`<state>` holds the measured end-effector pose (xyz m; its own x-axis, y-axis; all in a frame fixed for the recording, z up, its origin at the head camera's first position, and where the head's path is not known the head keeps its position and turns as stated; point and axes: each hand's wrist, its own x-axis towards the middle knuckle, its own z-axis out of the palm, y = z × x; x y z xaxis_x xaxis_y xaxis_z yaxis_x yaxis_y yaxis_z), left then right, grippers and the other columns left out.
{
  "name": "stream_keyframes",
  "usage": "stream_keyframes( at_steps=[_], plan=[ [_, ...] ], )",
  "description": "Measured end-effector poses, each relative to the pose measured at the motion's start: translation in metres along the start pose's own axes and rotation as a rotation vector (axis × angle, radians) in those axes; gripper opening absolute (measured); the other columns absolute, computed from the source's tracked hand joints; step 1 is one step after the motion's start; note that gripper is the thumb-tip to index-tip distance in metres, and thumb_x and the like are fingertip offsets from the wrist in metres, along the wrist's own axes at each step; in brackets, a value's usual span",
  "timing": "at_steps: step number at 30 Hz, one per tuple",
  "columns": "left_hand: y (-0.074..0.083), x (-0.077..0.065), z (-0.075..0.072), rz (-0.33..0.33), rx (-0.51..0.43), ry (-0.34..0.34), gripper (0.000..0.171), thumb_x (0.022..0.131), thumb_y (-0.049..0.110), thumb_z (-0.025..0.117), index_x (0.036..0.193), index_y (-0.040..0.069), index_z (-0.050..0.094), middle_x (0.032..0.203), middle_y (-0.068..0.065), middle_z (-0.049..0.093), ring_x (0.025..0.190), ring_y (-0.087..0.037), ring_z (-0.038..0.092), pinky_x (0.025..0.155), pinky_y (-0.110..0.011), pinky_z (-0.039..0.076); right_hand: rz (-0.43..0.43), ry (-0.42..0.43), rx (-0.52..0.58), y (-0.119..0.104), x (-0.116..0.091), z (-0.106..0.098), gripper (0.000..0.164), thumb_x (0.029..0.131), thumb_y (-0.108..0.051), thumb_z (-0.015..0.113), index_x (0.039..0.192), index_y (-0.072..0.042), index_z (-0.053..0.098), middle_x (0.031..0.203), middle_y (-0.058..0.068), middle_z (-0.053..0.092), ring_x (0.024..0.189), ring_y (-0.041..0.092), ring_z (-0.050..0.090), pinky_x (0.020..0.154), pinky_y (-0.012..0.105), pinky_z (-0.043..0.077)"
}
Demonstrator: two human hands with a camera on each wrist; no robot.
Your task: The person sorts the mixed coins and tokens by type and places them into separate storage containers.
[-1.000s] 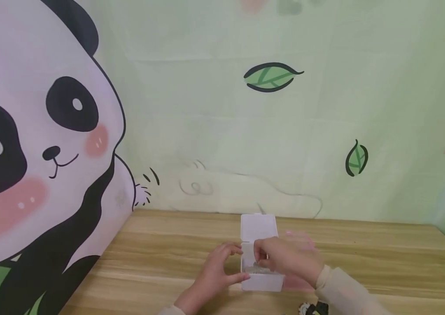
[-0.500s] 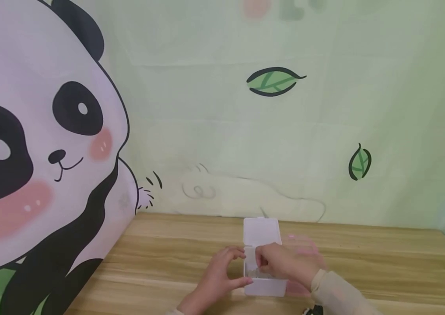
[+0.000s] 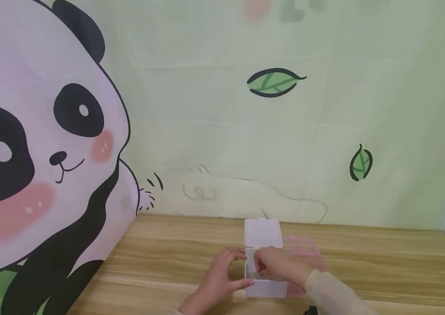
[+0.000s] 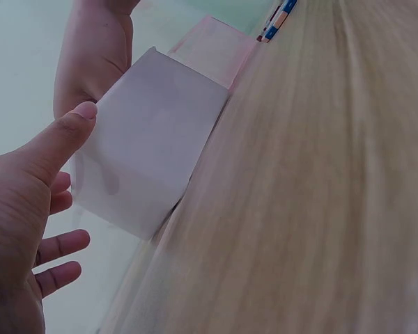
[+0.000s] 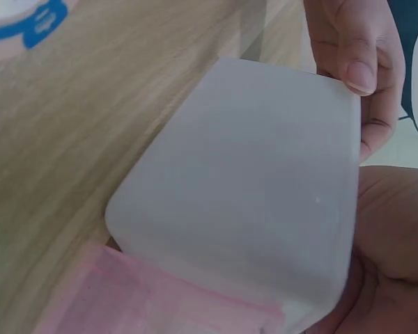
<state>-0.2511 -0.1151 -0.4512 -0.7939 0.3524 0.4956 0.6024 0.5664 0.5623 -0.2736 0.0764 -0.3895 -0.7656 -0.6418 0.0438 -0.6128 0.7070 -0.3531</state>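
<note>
A white plastic box (image 3: 266, 289) stands on the wooden table with its hinged lid (image 3: 263, 233) raised at the back. My left hand (image 3: 222, 273) holds the box's left side, thumb at the front corner and fingers farther back. In the left wrist view that thumb lies against the edge of the box (image 4: 153, 139), and the other fingers spread beside it. My right hand (image 3: 279, 264) reaches into the box from the right with curled fingers. Its fingertips are hidden by the box walls, so whatever they touch or pinch is not visible.
A translucent pink container (image 3: 313, 253) sits against the box's right side. Part of a small black object (image 3: 311, 310) shows at the bottom edge. A blue-patterned pen-like stick (image 4: 276, 19) lies beyond the pink container. A printed panda backdrop (image 3: 190, 131) borders the table.
My right hand's fingers have sunk slightly deeper into the box. The left hand keeps its hold. The whole view has shifted a little, leaving less of the small black object in sight.
</note>
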Motion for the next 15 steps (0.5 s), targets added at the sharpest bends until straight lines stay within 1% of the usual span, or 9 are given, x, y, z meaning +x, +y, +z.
stream_keyframes(
  at_steps=[5,8,15],
  plan=[
    [0.0009,-0.0001,0.0001,0.005,-0.003,-0.005,0.048,0.078,0.042,0.076,0.112,0.012,0.059,0.125,-0.001,0.062,0.117,-0.021,0.057,0.100,-0.041,0.046,0.036,-0.001,-0.036,0.0022,0.0014,0.0037,0.018,0.075,0.000,0.071,0.070,-0.010,0.056,0.065,-0.004,0.054,0.061,0.009,0.044,0.057,0.023,0.039],
    [0.0013,-0.0003,0.0003,-0.004,-0.003,-0.010,0.048,0.078,0.043,0.076,0.112,0.012,0.059,0.125,0.000,0.062,0.118,-0.021,0.056,0.100,-0.041,0.046,0.060,-0.006,-0.058,0.0042,0.0017,0.0055,0.017,0.075,-0.001,0.071,0.070,-0.010,0.057,0.065,-0.005,0.054,0.060,0.009,0.045,0.056,0.023,0.039],
    [0.0021,-0.0006,-0.0009,-0.014,-0.004,-0.004,0.047,0.077,0.041,0.077,0.111,0.013,0.060,0.125,0.000,0.062,0.118,-0.021,0.056,0.100,-0.043,0.046,0.075,-0.003,-0.123,0.0027,0.0027,0.0061,0.020,0.074,-0.003,0.073,0.069,-0.012,0.055,0.063,-0.004,0.054,0.059,0.009,0.045,0.054,0.023,0.038]
  ],
)
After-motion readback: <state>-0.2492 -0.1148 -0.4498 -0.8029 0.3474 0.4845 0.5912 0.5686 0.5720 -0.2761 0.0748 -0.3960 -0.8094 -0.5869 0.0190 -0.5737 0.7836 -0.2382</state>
